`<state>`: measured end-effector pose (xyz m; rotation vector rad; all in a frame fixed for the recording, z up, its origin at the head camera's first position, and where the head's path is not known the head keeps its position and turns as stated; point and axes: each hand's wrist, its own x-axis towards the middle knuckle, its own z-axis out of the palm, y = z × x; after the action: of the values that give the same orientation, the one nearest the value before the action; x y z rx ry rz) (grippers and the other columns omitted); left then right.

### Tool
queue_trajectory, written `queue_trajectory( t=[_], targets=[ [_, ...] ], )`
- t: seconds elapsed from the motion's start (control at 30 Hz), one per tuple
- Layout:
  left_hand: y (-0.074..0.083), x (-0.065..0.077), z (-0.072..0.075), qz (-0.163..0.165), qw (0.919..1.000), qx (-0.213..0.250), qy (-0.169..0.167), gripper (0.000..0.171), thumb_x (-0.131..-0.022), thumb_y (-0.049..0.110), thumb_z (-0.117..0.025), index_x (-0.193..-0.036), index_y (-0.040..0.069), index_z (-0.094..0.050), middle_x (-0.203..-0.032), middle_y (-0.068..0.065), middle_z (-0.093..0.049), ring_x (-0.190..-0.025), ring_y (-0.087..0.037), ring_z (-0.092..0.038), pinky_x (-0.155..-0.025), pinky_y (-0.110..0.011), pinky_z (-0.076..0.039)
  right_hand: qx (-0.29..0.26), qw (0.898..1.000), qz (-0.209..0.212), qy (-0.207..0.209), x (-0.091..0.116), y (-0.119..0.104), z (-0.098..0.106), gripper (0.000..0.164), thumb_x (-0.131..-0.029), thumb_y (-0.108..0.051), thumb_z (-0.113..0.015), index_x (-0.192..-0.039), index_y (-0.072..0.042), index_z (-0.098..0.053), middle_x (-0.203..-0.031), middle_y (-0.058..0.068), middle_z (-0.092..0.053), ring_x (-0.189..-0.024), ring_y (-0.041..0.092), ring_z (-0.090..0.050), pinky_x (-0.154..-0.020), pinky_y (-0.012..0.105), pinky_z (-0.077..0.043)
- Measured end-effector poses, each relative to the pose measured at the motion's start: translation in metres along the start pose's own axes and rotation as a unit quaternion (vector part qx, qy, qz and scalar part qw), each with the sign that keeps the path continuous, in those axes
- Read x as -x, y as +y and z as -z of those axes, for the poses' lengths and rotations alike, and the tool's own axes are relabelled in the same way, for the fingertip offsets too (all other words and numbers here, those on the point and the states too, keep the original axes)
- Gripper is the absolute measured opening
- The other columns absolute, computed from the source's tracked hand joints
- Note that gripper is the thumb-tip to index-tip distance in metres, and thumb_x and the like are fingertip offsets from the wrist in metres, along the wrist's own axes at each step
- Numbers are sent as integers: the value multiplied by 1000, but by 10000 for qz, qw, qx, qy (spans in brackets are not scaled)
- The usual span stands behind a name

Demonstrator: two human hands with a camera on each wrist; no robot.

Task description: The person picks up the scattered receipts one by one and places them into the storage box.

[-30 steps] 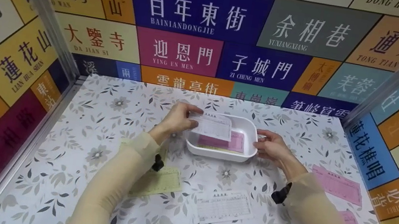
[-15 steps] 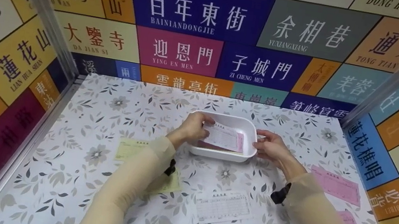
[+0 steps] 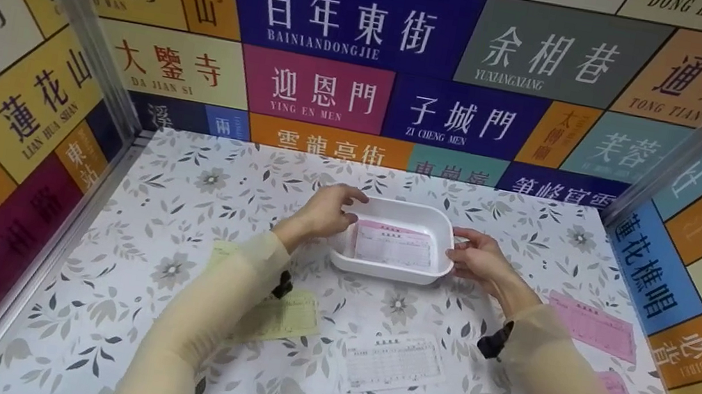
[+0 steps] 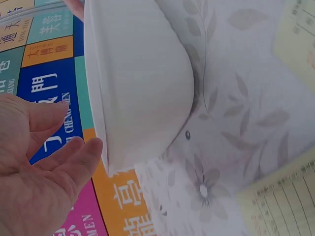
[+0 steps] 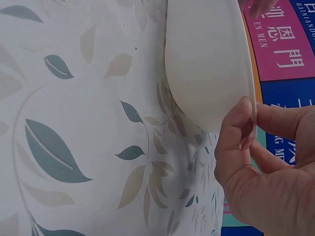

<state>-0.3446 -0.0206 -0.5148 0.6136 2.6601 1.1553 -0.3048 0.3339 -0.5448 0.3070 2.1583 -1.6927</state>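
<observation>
A white plastic tray (image 3: 388,271) sits on the table's far half. Inside it a white printed slip (image 3: 393,249) lies over a pink slip (image 3: 381,226). My right hand (image 3: 481,256) pinches the tray's right rim between thumb and fingers, as the right wrist view (image 5: 270,157) also shows. Beside the left rim is my left hand (image 3: 322,210), holding nothing. In the left wrist view its fingers (image 4: 83,160) are parted and loosely bent, very near the rim; whether they touch it I cannot tell.
Another white slip (image 3: 395,365) lies in front of the tray. Yellow slips (image 3: 286,317) are on the left, partly under my left sleeve. Two pink slips (image 3: 594,327) lie at the right, one partly behind my right sleeve. Sign-covered panels (image 3: 352,14) enclose the table.
My left hand carried the white slip down into the tray, let it go on the pink slip and drew back to the left rim. The right hand stayed put.
</observation>
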Motion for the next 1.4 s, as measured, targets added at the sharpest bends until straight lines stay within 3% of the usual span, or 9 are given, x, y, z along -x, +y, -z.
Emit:
queue_trajectory(
  t=[0.2, 0.4, 0.73, 1.1, 1.4],
  targets=[
    [-18, 14, 24, -179, 9993, 290, 126, 42, -102, 4, -72, -144, 5, -73, -152, -18, -72, -142, -42, -68, -124, -56, -56, 19, 10000, -14, 38, -1, 0, 1, 74, -104, -2, -69, -172, -9, -42, -104, -4, -60, -80, 9, -68, -74, 24, -66],
    [-42, 34, 51, -313, 9984, 463, -4, 44, -99, 5, -77, -143, 1, -72, -149, -20, -73, -140, -45, -69, -125, -57, -54, 2, 10000, -54, 63, -1, -1, 1, 74, -104, -3, -69, -172, -9, -42, -106, -4, -59, -83, 10, -68, -77, 26, -66],
    [-84, 74, 82, 154, 9984, 467, -272, 49, -95, 7, -83, -143, 5, -74, -150, -22, -72, -142, -45, -65, -129, -63, -47, 0, 10000, -52, 53, -2, -1, 2, 74, -104, -2, -69, -172, -9, -41, -109, -2, -59, -89, 13, -69, -80, 25, -66],
    [-125, 115, 98, 385, 9978, 144, -513, 59, -90, 7, -87, -146, 1, -71, -150, -25, -72, -141, -49, -64, -127, -68, -47, 18, 10000, 31, 56, 0, 2, 0, 74, -103, -4, -71, -172, -9, -43, -105, -5, -57, -79, 8, -66, -71, 21, -64],
    [-148, 139, 91, 1200, 9912, 111, -550, 69, -83, 4, -90, -149, 7, -70, -154, -18, -70, -147, -43, -61, -132, -64, -43, -31, 10000, -9, 6, 0, 0, 0, 74, -104, -2, -69, -172, -9, -43, -105, -5, -59, -84, 10, -67, -77, 24, -65]
  ],
)
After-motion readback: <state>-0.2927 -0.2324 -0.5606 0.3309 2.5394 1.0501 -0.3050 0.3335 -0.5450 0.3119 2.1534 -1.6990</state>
